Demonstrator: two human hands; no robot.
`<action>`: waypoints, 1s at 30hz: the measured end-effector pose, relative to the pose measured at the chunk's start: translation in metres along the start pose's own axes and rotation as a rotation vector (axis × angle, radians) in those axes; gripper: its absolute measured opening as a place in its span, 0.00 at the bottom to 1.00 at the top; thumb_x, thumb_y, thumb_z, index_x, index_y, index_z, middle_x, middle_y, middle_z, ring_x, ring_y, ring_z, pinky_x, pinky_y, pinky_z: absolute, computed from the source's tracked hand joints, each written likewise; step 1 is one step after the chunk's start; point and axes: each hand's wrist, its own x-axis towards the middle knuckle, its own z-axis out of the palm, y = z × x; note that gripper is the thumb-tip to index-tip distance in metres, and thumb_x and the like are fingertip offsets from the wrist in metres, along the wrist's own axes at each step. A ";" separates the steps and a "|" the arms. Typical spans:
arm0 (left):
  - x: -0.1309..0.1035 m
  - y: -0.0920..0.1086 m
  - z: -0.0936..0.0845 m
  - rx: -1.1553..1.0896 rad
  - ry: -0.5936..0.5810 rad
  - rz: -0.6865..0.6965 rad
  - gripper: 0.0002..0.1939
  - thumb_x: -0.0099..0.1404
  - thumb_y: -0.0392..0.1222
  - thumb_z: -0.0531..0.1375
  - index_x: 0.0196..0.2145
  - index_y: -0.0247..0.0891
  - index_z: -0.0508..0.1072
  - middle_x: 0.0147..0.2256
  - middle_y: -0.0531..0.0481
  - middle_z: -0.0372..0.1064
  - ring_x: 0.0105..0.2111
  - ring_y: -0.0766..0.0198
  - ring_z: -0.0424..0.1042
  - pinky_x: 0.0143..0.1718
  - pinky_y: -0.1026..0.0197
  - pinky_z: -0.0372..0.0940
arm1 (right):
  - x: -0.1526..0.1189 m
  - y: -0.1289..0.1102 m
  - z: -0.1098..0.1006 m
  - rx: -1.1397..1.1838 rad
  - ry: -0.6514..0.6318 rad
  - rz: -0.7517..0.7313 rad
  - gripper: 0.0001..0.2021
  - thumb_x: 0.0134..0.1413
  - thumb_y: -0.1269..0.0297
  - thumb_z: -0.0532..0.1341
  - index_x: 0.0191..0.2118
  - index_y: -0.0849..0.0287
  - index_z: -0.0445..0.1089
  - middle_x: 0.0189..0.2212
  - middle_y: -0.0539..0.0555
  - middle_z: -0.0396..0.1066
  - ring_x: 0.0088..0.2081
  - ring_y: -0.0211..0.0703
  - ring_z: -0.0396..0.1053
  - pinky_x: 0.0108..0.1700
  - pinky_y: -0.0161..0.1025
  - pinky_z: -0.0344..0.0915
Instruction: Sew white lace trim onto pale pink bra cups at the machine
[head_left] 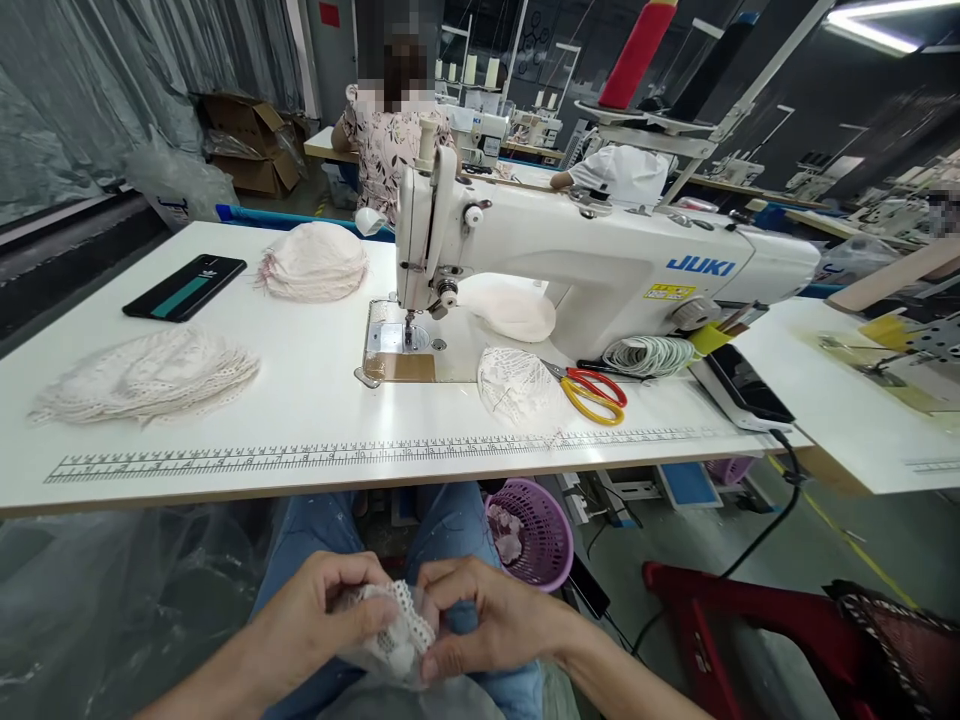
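Observation:
Above my lap, my left hand [341, 610] pinches the left side of a white lace piece [401, 635], fingers closed. On its right side my right hand [480, 620] grips the same piece between thumb and fingers. Thin clear plastic or sheer fabric seems to hang around the lace; which one I cannot tell. On the white table lie a stack of lace pieces [150, 375] at the left and a round pale stack [315, 260] behind it. One lace piece [517, 385] lies beside red and yellow scissors [592, 390], in front of the sewing machine [585, 250].
The table [300, 475] has a printed ruler along its front edge. A black phone [186, 287] lies at the back left, another device [742, 385] at the right. Below are a purple basket [536, 530] and a red stool [720, 600]. One person [390, 130] sits beyond the table.

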 end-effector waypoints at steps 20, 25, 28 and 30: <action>-0.006 0.001 -0.007 -0.350 0.089 -0.127 0.20 0.50 0.54 0.69 0.27 0.36 0.69 0.24 0.51 0.73 0.24 0.66 0.67 0.27 0.67 0.59 | -0.003 -0.007 -0.004 0.067 -0.019 0.024 0.12 0.52 0.58 0.63 0.30 0.64 0.71 0.26 0.50 0.67 0.29 0.35 0.64 0.33 0.32 0.62; -0.004 -0.001 -0.007 -0.323 0.122 -0.120 0.20 0.51 0.55 0.68 0.28 0.36 0.70 0.23 0.52 0.73 0.22 0.68 0.67 0.26 0.68 0.59 | 0.003 -0.009 0.006 0.104 0.114 0.070 0.20 0.38 0.49 0.70 0.29 0.61 0.70 0.22 0.46 0.66 0.26 0.34 0.61 0.29 0.31 0.59; -0.005 0.002 -0.007 -0.323 0.144 -0.100 0.20 0.50 0.55 0.69 0.28 0.35 0.70 0.23 0.52 0.74 0.21 0.69 0.67 0.25 0.68 0.59 | 0.008 -0.004 0.010 0.131 0.179 0.087 0.21 0.39 0.46 0.69 0.26 0.62 0.69 0.20 0.45 0.63 0.24 0.33 0.58 0.27 0.30 0.56; -0.006 0.004 -0.006 -0.304 0.160 -0.108 0.21 0.49 0.55 0.69 0.27 0.35 0.70 0.23 0.51 0.75 0.22 0.68 0.68 0.26 0.68 0.59 | 0.009 -0.001 0.011 0.113 0.192 0.093 0.22 0.41 0.45 0.68 0.25 0.63 0.70 0.19 0.45 0.62 0.24 0.32 0.57 0.26 0.30 0.55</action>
